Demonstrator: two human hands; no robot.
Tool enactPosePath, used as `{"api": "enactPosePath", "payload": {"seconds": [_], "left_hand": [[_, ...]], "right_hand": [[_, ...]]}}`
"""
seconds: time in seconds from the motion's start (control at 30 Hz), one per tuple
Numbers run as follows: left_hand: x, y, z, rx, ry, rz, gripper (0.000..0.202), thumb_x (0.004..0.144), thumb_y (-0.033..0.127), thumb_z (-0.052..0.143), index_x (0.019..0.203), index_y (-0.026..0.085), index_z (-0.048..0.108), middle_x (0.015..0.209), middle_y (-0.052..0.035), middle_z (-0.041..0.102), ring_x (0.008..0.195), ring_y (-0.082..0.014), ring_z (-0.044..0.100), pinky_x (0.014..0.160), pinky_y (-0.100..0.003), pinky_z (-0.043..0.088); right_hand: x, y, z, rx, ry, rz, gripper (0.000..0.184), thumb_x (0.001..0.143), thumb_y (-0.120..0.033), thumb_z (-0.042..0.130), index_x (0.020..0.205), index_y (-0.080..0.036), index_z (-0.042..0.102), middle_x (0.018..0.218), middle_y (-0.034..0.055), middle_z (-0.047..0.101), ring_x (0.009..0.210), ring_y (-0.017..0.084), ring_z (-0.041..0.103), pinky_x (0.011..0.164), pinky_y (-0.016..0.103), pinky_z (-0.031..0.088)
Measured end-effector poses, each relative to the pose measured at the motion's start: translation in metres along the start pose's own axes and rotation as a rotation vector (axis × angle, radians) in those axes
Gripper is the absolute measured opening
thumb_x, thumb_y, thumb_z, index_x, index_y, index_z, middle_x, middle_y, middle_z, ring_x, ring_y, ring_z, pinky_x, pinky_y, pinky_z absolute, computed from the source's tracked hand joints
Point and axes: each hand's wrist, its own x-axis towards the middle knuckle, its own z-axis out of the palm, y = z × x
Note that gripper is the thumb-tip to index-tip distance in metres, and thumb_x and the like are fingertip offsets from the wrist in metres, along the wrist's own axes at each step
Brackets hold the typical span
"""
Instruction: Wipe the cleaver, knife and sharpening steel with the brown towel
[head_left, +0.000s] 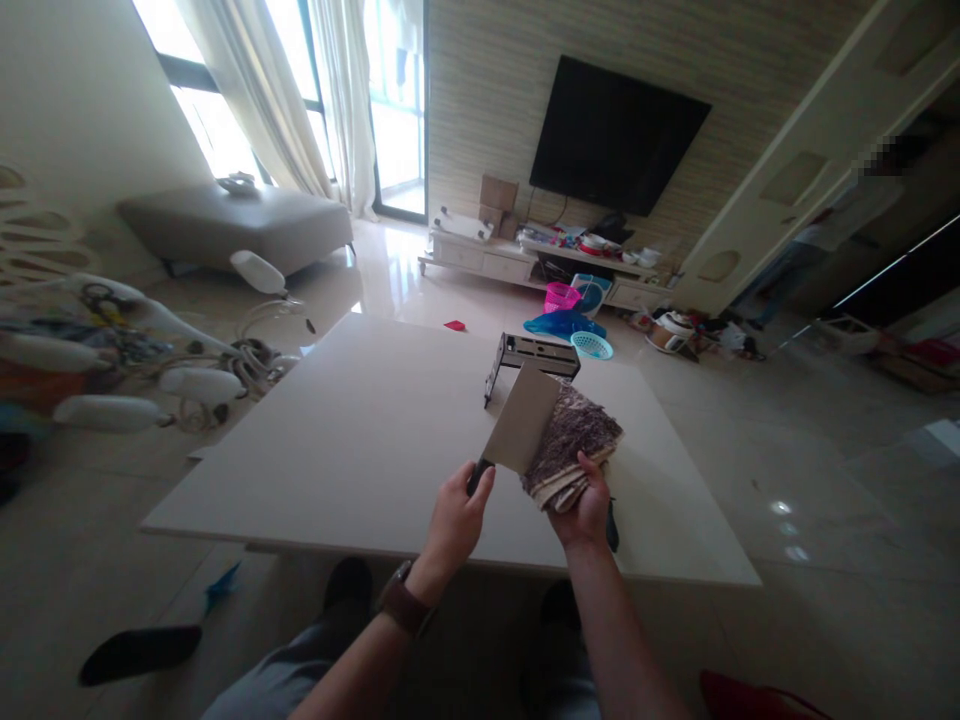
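My left hand point(455, 515) is closed around the black handle of a cleaver point(523, 420), its broad blade pointing up and away from me. In my right hand point(589, 505) is a folded cloth point(577, 440), mottled brown-purple with cream edges. The blade's right side lies against or just in front of the cloth; I cannot tell whether they touch. Behind them on the white table point(360, 430) stands a black and silver rack point(536, 352). A black object point(613, 527), partly hidden by my right hand, shows beside my wrist.
Beyond the table a blue plastic bag point(562, 324), a pink basket point(561, 297) and a light-blue basket point(592, 345) sit on the floor. White lamp-like shades point(112, 412) crowd the left side. A person point(832, 225) stands at the far right.
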Motion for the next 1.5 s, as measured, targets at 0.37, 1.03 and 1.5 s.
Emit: {"api": "enactPosePath", "payload": {"seconds": [0.37,1.03,1.5], "left_hand": [[-0.007,0.000,0.000,0.010,0.005,-0.002,0.042,0.096,0.057,0.047,0.076,0.020,0.049,0.060,0.0051,0.043,0.056,-0.0111,0.039,0.054,-0.024,0.028],[-0.004,-0.008,-0.009,-0.034,-0.074,-0.008,0.040,0.095,0.057,0.049,0.078,0.020,0.050,0.056,0.0065,0.044,0.049,-0.0093,0.037,0.047,-0.022,0.028],[-0.007,-0.005,-0.007,0.062,-0.036,0.030,0.039,0.094,0.055,0.051,0.076,0.020,0.051,0.060,0.0058,0.046,0.055,-0.0108,0.037,0.054,-0.024,0.027]], "right_hand": [[-0.001,0.001,-0.005,-0.041,-0.017,0.076,0.030,0.077,-0.033,0.068,0.104,-0.023,0.073,0.105,0.0046,0.080,0.102,0.026,0.075,0.105,0.053,0.053],[-0.007,0.015,-0.004,-0.223,0.018,0.073,0.051,0.059,-0.020,0.088,0.108,-0.017,0.072,0.096,0.0057,0.081,0.093,0.031,0.077,0.093,0.051,0.061],[-0.001,0.020,-0.007,-0.310,-0.026,-0.053,0.064,0.056,-0.015,0.091,0.117,-0.023,0.072,0.103,0.0006,0.080,0.098,0.027,0.076,0.096,0.049,0.060]]}}
